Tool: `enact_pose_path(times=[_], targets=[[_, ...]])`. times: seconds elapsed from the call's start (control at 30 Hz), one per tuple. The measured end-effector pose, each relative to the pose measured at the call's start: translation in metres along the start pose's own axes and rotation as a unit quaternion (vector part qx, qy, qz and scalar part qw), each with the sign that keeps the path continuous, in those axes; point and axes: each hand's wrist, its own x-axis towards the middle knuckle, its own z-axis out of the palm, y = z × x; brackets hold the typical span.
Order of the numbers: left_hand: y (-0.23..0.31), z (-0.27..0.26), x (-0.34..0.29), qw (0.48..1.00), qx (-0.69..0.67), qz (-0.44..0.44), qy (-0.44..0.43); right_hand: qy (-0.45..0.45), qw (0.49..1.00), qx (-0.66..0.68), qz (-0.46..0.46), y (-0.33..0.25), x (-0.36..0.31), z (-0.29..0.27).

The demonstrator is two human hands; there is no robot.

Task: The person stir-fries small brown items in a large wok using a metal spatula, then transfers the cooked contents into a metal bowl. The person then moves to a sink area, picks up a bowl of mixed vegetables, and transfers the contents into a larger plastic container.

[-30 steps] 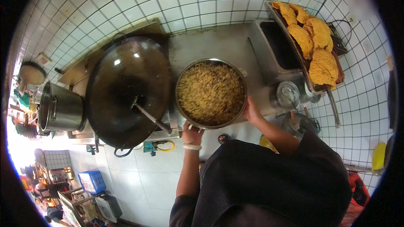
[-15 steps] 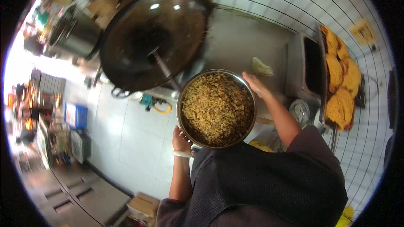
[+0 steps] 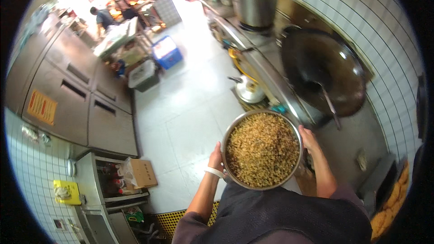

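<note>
Between my hands is a round steel bowl point(image 3: 261, 188), heaped with small, finely chopped bits of yellow-brown and greenish food point(image 3: 263, 150). My left hand point(image 3: 216, 159), with a white band at the wrist, grips the bowl's left side. On the right side, my right hand point(image 3: 308, 138) holds the rim, its thumb near the top edge. The bowl is level in front of my body, above the floor and beside the stove edge. Beyond my right hand sits a large dark wok point(image 3: 348, 70) with a long-handled ladle point(image 3: 328, 99) resting in it.
A steel stove counter point(image 3: 271, 79) runs along the right, with a tall stockpot point(image 3: 254, 4). A kettle point(image 3: 249, 91) stands low beside it. Steel refrigerator doors point(image 3: 63, 95) line the left, near a cardboard box point(image 3: 141, 172) and blue crate point(image 3: 166, 53). People point(image 3: 104, 18) are farther off.
My view and body have turned left, so the wok now lies to my right and the refrigerator and aisle show more. The bowl has come along in both hands.
</note>
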Motion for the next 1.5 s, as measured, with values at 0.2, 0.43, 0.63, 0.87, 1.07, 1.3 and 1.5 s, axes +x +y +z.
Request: enact_pose_path(times=[0.2, 0.43, 0.63, 0.87, 1.07, 1.3, 1.5], targets=[[-0.01, 0.008, -0.021, 0.997, -0.014, 0.075, 0.008, -0.127, 0.987, 0.094, 0.017, -0.021, -0.007, -0.004], [-0.017, 0.011, -0.042, 0.994, 0.007, 0.105, 0.029, -0.169, 0.978, 0.113, -0.048, 0.0, 0.014, 0.006], [-0.053, -0.019, -0.009, 0.992, 0.007, 0.116, 0.054, -0.244, 0.955, 0.103, -0.137, 0.03, 0.071, 0.02], [-0.055, -0.008, -0.006, 0.987, 0.001, 0.139, 0.077, -0.229, 0.955, 0.102, -0.161, 0.03, 0.082, 0.031], [-0.038, -0.028, -0.003, 0.988, 0.065, 0.125, -0.06, -0.191, 0.966, 0.045, -0.169, 0.039, 0.049, 0.024], [0.01, -0.002, 0.019, 0.978, 0.14, 0.066, -0.14, -0.023, 0.993, 0.088, -0.08, 0.06, -0.007, 0.012], [0.052, 0.037, 0.067, 0.949, 0.249, 0.021, -0.192, 0.162, 0.97, 0.177, -0.051, 0.089, -0.049, 0.03]])
